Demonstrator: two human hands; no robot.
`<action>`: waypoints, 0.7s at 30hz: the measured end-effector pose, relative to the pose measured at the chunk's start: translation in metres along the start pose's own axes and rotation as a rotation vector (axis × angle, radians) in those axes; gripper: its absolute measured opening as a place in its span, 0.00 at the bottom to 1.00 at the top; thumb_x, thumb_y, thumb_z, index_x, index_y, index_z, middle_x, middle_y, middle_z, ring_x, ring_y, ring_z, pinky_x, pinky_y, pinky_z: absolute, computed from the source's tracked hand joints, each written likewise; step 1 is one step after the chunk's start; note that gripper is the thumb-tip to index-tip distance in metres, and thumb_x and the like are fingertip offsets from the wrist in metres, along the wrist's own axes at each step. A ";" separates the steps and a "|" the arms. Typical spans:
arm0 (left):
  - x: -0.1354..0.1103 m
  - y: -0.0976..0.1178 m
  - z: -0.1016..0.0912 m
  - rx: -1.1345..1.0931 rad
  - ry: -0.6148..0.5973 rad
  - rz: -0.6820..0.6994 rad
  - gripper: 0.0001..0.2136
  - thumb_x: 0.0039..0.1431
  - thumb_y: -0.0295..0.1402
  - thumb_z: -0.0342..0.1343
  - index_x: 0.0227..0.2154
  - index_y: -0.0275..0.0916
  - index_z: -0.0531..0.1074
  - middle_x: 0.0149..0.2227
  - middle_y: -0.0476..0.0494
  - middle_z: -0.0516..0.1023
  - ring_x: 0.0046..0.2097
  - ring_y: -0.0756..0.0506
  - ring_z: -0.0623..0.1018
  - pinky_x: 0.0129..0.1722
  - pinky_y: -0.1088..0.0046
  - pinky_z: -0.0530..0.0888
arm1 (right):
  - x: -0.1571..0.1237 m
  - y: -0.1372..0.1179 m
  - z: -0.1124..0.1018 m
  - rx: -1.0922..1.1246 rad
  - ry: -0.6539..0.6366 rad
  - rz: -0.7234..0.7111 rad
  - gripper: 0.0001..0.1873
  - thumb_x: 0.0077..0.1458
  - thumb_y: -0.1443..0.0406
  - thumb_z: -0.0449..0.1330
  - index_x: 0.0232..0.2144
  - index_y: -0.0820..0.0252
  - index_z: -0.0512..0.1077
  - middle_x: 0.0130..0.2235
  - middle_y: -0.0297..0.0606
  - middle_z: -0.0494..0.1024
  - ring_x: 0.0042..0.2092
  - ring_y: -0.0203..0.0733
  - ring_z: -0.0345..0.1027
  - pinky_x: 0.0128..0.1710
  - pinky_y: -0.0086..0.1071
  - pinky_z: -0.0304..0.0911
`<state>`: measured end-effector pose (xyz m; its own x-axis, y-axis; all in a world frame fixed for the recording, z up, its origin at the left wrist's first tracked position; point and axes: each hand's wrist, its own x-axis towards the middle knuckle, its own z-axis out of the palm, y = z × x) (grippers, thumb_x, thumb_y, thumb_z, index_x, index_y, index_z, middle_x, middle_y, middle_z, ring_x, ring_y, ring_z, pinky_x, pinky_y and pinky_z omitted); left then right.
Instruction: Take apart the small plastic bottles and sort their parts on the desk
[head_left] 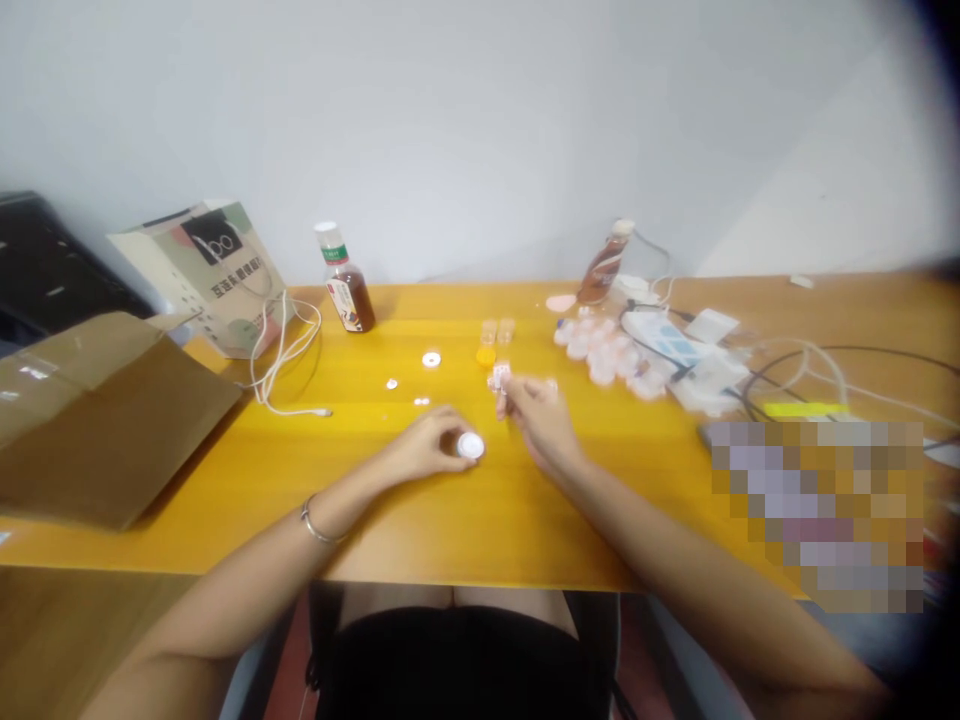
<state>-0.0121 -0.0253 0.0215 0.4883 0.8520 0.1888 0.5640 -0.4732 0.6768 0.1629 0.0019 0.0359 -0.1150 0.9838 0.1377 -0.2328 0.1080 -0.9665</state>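
My left hand (424, 445) rests low over the table, thumb and fingers curled round a small white-topped round container (471, 446). Farther forward and to the right, my right hand (546, 422) pinches a small whitish piece with reddish marks (501, 376); blur hides what kind it is. Just beyond these fingertips lie a yellow round piece (486, 356) and two small clear cups (497, 330). A white disc (431, 360), a smaller white piece (391, 384) and tiny white bits (421, 401) are on the wood ahead of my left hand.
At the back stand a sauce bottle (349, 295) and a tilted brown drink bottle (604, 264). Several pale round containers (600, 350) sit near tangled cables and white adapters (709, 375) at right. A cardboard box (112, 420), paper bag (232, 285) and white cable (281, 365) occupy the left.
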 end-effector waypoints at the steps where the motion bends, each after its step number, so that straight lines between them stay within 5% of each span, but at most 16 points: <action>1: 0.000 -0.001 -0.001 0.006 -0.014 -0.002 0.12 0.44 0.33 0.60 0.35 0.38 0.74 0.36 0.44 0.73 0.38 0.46 0.72 0.40 0.70 0.68 | 0.000 0.001 0.000 0.002 -0.008 0.012 0.15 0.46 0.54 0.60 0.20 0.60 0.69 0.19 0.30 0.69 0.22 0.31 0.62 0.29 0.29 0.62; 9: -0.007 0.007 -0.019 0.059 -0.144 0.044 0.16 0.44 0.36 0.62 0.39 0.42 0.74 0.38 0.44 0.75 0.40 0.44 0.74 0.43 0.68 0.67 | 0.000 0.004 0.003 0.136 -0.122 0.075 0.10 0.46 0.57 0.61 0.25 0.59 0.70 0.26 0.31 0.72 0.29 0.32 0.66 0.38 0.31 0.62; 17: 0.009 0.020 -0.024 -0.334 0.337 0.004 0.13 0.55 0.35 0.54 0.42 0.38 0.72 0.42 0.41 0.74 0.43 0.46 0.73 0.45 0.68 0.69 | 0.001 0.005 0.009 0.315 -0.362 0.229 0.09 0.46 0.59 0.62 0.27 0.60 0.72 0.26 0.33 0.72 0.30 0.33 0.65 0.36 0.28 0.61; 21: 0.019 0.020 -0.020 -0.507 0.383 -0.005 0.11 0.53 0.33 0.56 0.39 0.36 0.73 0.40 0.42 0.76 0.42 0.47 0.74 0.44 0.70 0.70 | 0.002 0.007 0.012 0.310 -0.399 0.257 0.09 0.47 0.59 0.62 0.27 0.60 0.74 0.26 0.34 0.73 0.30 0.33 0.66 0.37 0.29 0.62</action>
<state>-0.0052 -0.0142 0.0530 0.1608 0.9179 0.3627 0.1347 -0.3845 0.9132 0.1494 0.0030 0.0319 -0.5478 0.8358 0.0354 -0.4146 -0.2345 -0.8793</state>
